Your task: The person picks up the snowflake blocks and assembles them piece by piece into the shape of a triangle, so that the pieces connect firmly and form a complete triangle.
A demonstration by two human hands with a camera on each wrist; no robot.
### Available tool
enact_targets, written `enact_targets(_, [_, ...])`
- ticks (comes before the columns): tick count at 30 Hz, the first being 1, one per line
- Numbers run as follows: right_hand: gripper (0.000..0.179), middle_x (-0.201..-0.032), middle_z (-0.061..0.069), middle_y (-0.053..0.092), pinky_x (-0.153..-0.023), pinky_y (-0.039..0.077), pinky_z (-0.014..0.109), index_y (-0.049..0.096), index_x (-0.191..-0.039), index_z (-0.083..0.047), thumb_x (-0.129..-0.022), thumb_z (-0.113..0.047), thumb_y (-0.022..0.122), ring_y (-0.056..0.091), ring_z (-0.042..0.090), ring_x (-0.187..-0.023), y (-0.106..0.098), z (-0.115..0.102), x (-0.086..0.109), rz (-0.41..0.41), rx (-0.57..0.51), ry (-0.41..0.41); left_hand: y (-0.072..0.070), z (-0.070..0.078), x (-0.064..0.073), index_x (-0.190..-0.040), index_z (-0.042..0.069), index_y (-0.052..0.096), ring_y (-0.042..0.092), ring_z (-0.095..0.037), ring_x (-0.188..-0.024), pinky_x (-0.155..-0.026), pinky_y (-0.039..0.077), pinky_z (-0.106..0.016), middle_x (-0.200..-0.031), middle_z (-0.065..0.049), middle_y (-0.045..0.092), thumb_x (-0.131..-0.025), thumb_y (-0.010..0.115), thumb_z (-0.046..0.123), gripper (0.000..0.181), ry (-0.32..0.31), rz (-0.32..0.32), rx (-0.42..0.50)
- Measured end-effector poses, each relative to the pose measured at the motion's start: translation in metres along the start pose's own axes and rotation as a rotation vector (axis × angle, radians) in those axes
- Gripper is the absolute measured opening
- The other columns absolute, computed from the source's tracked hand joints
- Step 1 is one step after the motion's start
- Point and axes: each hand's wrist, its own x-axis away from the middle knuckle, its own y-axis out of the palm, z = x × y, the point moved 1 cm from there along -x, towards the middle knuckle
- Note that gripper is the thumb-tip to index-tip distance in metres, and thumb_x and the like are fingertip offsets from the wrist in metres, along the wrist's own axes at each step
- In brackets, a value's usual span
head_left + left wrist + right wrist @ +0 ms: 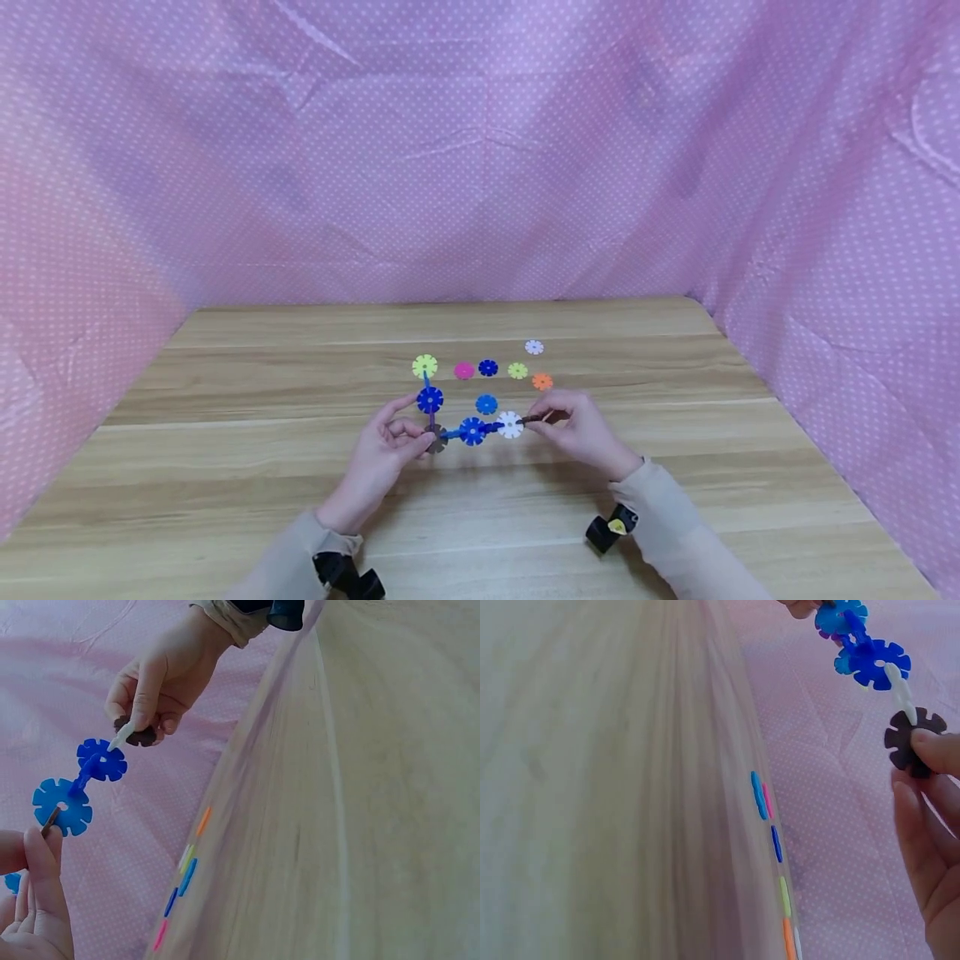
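Six loose discs (pixel 486 408) on table (pixel 480 542), left hand (pixel 378 457) pinching dark disc (pixel 441 445) of chain (pixel 467 437), right hand (pixel 583 429) pinching its brown disc (pixel 901 742)

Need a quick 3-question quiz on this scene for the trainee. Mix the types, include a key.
1. True or false: the left hand holds nothing.
2. How many loose discs lie on the table?
3. Fill in: the brown disc pinched by the right hand is slotted onto a ____ disc.

Key
1. False: it pinches a dark disc in the chain.
2. Six: pink, dark blue, yellow-green, pale white, orange and light blue.
3. White.
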Motion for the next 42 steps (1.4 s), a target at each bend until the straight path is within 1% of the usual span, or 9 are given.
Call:
enact_targets(5, [0.008,-0.083,0.004,0.070,-0.068,0.057,0.025,0.073,-0.086,-0.008,-0.081,-0.002,0.071,0.062,0.006,-0.074,-0.004,0.002,0.005,-0.072,0.020,0.031,-0.001,-0.003,-0.001,-0.139,0.008,0.040,0.066,-0.018,-0.073,-0.076,0.058,-0.032,-0.088,-0.012,0.064,-0.081,0.064,-0.007,0.065,-0.020,-0.075,-0.008])
enact_targets(12, [0.011,-0.078,0.001,0.070,-0.064,0.057,0.024,0.072,-0.079,-0.007,-0.079,0.004,0.071,0.062,0.003,-0.071,-0.009,0.007,0.009,-0.048,-0.005,-0.022,-0.008,-0.009,-0.003,-0.143,0.002,0.033,0.067,-0.015,-0.083,-0.080,0.057,-0.028,-0.095,-0.010,0.067,-0.087,0.061,0.000,0.062,-0.025,-0.224,-0.030])
enact_targets(16, [0.012,-0.080,0.002,0.071,-0.065,0.057,0.024,0.072,-0.080,-0.009,-0.079,0.004,0.070,0.063,0.004,-0.073,-0.012,0.010,0.011,-0.072,-0.015,-0.016,-0.012,-0.012,-0.007,-0.142,0.002,0.035,0.066,-0.021,-0.094,-0.088,0.055,-0.033,-0.108,-0.018,0.065,-0.093,0.057,0.009,0.055,-0.048,-0.182,-0.030])
enact_targets(20, [0.011,-0.081,0.005,0.072,-0.063,0.055,0.023,0.073,-0.082,-0.008,-0.080,0.003,0.070,0.064,0.009,-0.071,-0.013,0.011,0.013,-0.117,-0.014,0.009,-0.013,-0.014,-0.015,-0.141,-0.001,0.032,0.062,-0.030,-0.107,-0.096,0.051,-0.038,-0.124,-0.028,0.056,-0.099,0.046,0.016,0.047,-0.056,-0.120,0.038])
enact_targets(23, [0.013,-0.081,0.005,0.072,-0.060,0.052,0.022,0.073,-0.082,-0.009,-0.079,0.003,0.069,0.061,0.010,-0.068,-0.014,0.012,0.014,-0.164,-0.005,0.051,-0.011,-0.015,-0.023,-0.141,-0.004,0.030,0.060,-0.031,-0.112,-0.098,0.049,-0.039,-0.130,-0.030,0.051,-0.101,0.042,0.015,0.046,-0.053,-0.120,0.092])
enact_targets(29, [0.008,-0.081,0.003,0.071,-0.059,0.051,0.021,0.073,-0.081,-0.009,-0.080,-0.001,0.071,0.057,0.004,-0.067,-0.013,0.017,0.014,-0.250,0.001,0.106,-0.004,-0.021,-0.040,-0.141,-0.006,0.029,0.060,-0.029,-0.110,-0.096,0.050,-0.036,-0.129,-0.030,0.051,-0.099,0.046,0.009,0.048,-0.079,-0.122,0.127])
enact_targets(32, [0.006,-0.080,0.002,0.071,-0.060,0.052,0.021,0.073,-0.081,-0.009,-0.080,-0.004,0.072,0.057,0.003,-0.067,-0.014,0.019,0.014,-0.287,-0.004,0.121,-0.001,-0.022,-0.047,-0.140,-0.008,0.032,0.063,-0.026,-0.103,-0.092,0.053,-0.034,-0.126,-0.031,0.052,-0.097,0.048,0.006,0.047,-0.091,-0.113,0.105])
enact_targets(36, [0.006,-0.083,0.001,0.071,-0.062,0.052,0.021,0.073,-0.082,-0.011,-0.081,-0.005,0.071,0.057,0.004,-0.069,-0.017,0.021,0.015,-0.325,-0.006,0.152,0.002,-0.021,-0.054,-0.134,-0.010,0.039,0.065,-0.020,-0.090,-0.086,0.056,-0.031,-0.121,-0.030,0.055,-0.094,0.052,0.003,0.044,-0.089,-0.113,0.012])
enact_targets(42, [0.008,-0.086,-0.002,0.070,-0.064,0.052,0.021,0.072,-0.084,-0.014,-0.081,-0.006,0.072,0.056,0.004,-0.072,-0.018,0.023,0.017,-0.394,0.024,0.190,0.002,-0.020,-0.061,-0.128,-0.012,0.045,0.066,-0.017,-0.083,-0.082,0.057,-0.029,-0.112,-0.028,0.060,-0.093,0.053,0.001,0.038,-0.088,-0.151,-0.111])
